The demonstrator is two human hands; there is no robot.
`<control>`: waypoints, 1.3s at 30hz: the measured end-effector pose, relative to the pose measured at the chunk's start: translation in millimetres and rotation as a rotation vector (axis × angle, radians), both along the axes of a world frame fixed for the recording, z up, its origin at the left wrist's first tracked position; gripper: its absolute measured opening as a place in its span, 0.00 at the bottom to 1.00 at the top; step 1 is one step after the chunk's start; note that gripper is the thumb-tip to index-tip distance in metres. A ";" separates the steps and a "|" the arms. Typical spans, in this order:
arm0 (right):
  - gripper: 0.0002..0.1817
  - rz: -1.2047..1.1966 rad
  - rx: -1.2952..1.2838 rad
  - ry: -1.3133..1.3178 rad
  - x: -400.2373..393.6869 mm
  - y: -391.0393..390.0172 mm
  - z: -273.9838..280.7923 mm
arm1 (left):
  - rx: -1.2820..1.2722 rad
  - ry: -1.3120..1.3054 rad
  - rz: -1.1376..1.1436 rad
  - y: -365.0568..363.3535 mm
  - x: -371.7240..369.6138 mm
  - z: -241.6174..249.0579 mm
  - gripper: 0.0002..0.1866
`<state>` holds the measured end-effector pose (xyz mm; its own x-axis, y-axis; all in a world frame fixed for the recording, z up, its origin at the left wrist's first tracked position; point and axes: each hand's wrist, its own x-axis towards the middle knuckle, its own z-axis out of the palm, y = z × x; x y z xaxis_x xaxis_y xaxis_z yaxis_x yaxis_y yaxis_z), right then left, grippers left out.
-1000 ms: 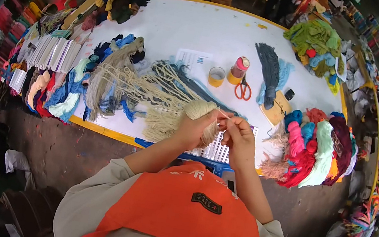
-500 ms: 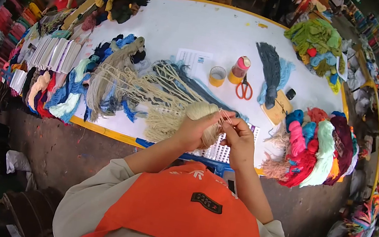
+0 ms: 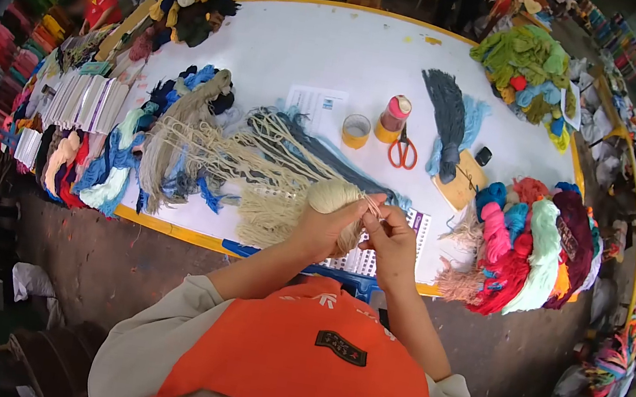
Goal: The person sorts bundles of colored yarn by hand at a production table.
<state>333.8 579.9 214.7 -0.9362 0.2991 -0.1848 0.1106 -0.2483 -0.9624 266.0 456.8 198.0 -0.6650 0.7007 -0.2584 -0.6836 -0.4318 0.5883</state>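
Note:
A cream yarn bundle (image 3: pixel 332 196) is gripped in my left hand (image 3: pixel 324 228), near the table's front edge. My right hand (image 3: pixel 393 243) is closed at the bundle's right end, its fingertips pinching thin pinkish strands beside my left fingertips. Beneath and to the right of my hands lies a white perforated card (image 3: pixel 422 229). Long cream strands (image 3: pixel 258 158) spread over the table to the left of the bundle, with dark grey-blue yarn (image 3: pixel 310 141) behind them.
Orange-handled scissors (image 3: pixel 403 153), a tape roll (image 3: pixel 356 130) and a pink-topped container (image 3: pixel 394 117) stand or lie beyond my hands. Colourful skeins (image 3: pixel 545 249) hang over the right edge. A wooden board (image 3: pixel 460 184) lies nearer. On the left are white cards (image 3: pixel 85 103) and more yarn.
The whole view has shifted slightly. My right fingers have moved a little around the strands, while my left hand keeps its hold on the bundle.

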 end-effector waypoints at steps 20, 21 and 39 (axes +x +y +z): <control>0.11 -0.629 0.402 -0.053 122.3 361.3 -248.7 | -0.330 -0.279 0.150 -38.4 -97.6 -146.8 0.24; 0.15 -0.349 0.941 -0.243 86.0 327.2 -245.5 | -0.344 -0.418 0.050 2.8 -88.7 -154.0 0.21; 0.08 0.240 0.813 -0.448 -31.9 212.0 -298.2 | -1.113 0.247 -0.411 199.3 -55.6 -274.5 0.11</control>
